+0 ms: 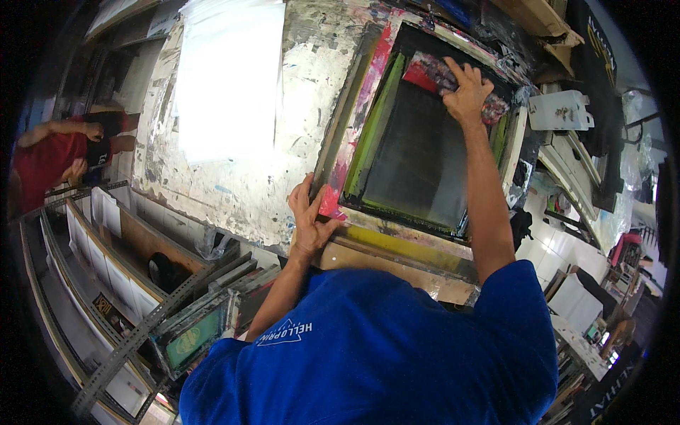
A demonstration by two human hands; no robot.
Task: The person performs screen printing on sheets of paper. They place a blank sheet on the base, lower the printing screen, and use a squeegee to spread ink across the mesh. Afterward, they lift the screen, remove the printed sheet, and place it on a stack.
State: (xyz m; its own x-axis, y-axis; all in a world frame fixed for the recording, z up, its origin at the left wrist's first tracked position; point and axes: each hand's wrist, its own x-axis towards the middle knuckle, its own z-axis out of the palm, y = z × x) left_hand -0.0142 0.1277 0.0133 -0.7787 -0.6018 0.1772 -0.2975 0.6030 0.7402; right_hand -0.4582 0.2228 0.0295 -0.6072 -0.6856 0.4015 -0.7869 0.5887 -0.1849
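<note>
A screen printing frame (346, 152) lies slanted on the paint-stained table, its wooden rim smeared with pink and other ink. Inside it is a dark mesh (414, 152) with yellow-green strips along the edges. My right hand (466, 91) reaches over the far part of the mesh. Its fingers close over an ink-stained red and grey squeegee (423, 72), which lies crosswise there; my palm covers its middle. At the near left corner of the frame, my left hand (313, 221) grips the rim, fingers along the side and thumb toward the front edge.
Bright white sheets (230, 78) lie on the table (308, 92) left of the frame. A translucent jug (560, 110) stands at right, near cardboard (542, 21). Metal shelving (134, 347) with boards and stored frames fills the lower left. A person in red (53, 159) is at far left.
</note>
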